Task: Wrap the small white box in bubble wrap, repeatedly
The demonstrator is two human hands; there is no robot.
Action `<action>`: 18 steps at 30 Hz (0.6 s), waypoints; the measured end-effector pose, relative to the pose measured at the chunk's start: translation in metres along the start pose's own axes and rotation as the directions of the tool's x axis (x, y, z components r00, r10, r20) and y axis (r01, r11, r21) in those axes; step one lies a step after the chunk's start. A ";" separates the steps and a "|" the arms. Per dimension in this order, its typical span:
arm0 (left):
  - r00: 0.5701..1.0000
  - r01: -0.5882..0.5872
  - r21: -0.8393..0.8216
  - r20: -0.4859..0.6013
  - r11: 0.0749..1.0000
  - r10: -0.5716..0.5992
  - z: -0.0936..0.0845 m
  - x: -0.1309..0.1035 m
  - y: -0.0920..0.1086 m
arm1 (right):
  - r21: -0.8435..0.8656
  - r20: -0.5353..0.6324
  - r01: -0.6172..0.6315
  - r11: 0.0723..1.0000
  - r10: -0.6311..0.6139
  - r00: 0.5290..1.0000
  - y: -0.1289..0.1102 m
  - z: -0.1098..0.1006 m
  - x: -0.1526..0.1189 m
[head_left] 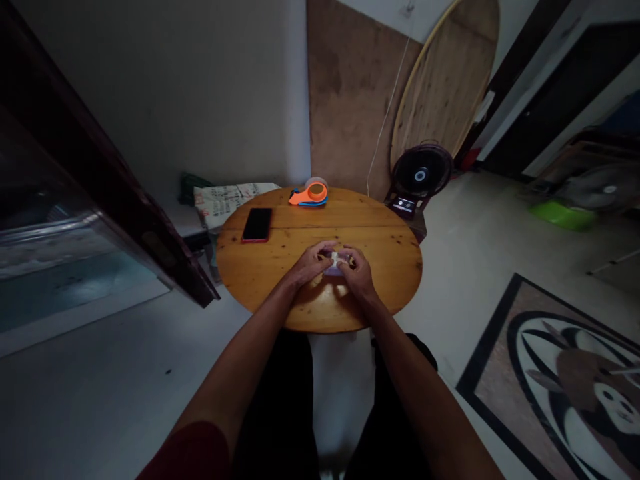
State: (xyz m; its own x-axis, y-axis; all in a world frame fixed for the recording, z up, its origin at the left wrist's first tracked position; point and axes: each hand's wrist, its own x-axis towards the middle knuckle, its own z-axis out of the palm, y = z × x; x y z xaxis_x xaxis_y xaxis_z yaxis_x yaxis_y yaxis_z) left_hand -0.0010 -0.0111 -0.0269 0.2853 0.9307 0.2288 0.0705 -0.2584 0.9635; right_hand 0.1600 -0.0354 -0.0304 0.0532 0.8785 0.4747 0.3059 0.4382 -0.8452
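Observation:
Both of my hands meet over the front middle of the round wooden table. Between them is a small, pale purple and white object, partly see-through; its kind is too small to make out. My left hand grips its left side, with the thumb on top. On the right side, the fingers of my right hand curl around it, thumb pressed near the other thumb. Fingers cover much of its edges.
A black phone with a red edge lies at the table's left. An orange and blue tape dispenser sits at the back edge. Behind the table's right side stands a black round fan. A patterned mat covers the floor at right.

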 end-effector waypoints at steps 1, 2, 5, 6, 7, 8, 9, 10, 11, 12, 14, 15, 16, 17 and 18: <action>1.000 -0.005 0.000 0.003 1.000 0.005 0.000 0.000 0.000 | -0.015 -0.017 0.003 1.000 -0.003 1.000 0.000 0.001 0.000; 1.000 -0.009 0.002 0.010 1.000 0.008 0.000 -0.001 0.001 | -0.024 -0.038 0.003 1.000 -0.004 0.999 0.000 0.001 0.000; 0.999 -0.010 0.015 0.043 1.000 0.009 0.000 -0.003 0.006 | -0.039 -0.089 0.029 0.999 -0.032 0.996 -0.001 0.000 0.002; 0.998 -0.012 0.022 0.054 1.000 0.010 0.001 -0.003 0.008 | -0.039 -0.098 0.044 0.998 -0.047 0.994 -0.001 -0.001 0.003; 0.998 -0.018 0.028 0.064 0.999 0.016 0.001 -0.004 0.010 | -0.034 -0.106 0.055 0.998 -0.058 0.993 -0.002 -0.001 0.004; 0.997 -0.027 0.036 0.068 0.999 0.024 0.001 -0.004 0.011 | -0.023 -0.110 0.062 0.998 -0.064 0.992 -0.002 -0.002 0.004; 0.997 -0.034 0.045 0.069 0.998 0.031 0.001 -0.005 0.011 | -0.010 -0.113 0.065 0.998 -0.066 0.991 -0.002 -0.002 0.004; 0.997 -0.037 0.055 0.068 0.998 0.034 0.002 -0.005 0.011 | 0.002 -0.113 0.067 0.998 -0.066 0.991 -0.002 -0.003 0.005; 0.998 -0.038 0.062 0.062 0.997 0.034 0.002 -0.005 0.010 | 0.010 -0.111 0.068 0.998 -0.067 0.992 -0.002 -0.003 0.005; 0.998 -0.038 0.065 0.050 0.997 0.035 0.003 -0.004 0.010 | 0.012 -0.108 0.070 0.997 -0.068 0.992 -0.002 -0.003 0.005; 0.999 -0.042 0.069 0.013 0.997 0.042 0.005 -0.004 0.009 | 0.005 -0.094 0.081 0.997 -0.080 0.992 -0.003 -0.003 0.004; 0.999 -0.050 0.075 -0.005 0.996 0.050 0.006 -0.004 0.008 | 0.001 -0.084 0.091 0.996 -0.090 0.992 -0.004 -0.002 0.004; 0.998 -0.060 0.083 -0.019 0.995 0.062 0.006 -0.003 0.008 | -0.004 -0.070 0.100 0.995 -0.100 0.992 -0.006 -0.002 0.003; 0.997 -0.070 0.092 -0.024 0.993 0.073 0.007 -0.003 0.007 | -0.008 -0.057 0.108 0.994 -0.109 0.992 -0.007 -0.002 0.003; 0.996 -0.079 0.100 -0.027 0.992 0.082 0.008 -0.002 0.006 | -0.012 -0.047 0.114 0.993 -0.114 0.992 -0.008 -0.002 0.003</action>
State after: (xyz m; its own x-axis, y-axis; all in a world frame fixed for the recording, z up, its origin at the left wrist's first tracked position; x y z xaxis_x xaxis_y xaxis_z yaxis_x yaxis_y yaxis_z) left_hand 0.0060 -0.0168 -0.0221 0.2638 0.9131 0.3109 0.1427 -0.3557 0.9236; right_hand 0.1597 -0.0370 -0.0213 0.0623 0.8130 0.5789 0.3209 0.5329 -0.7830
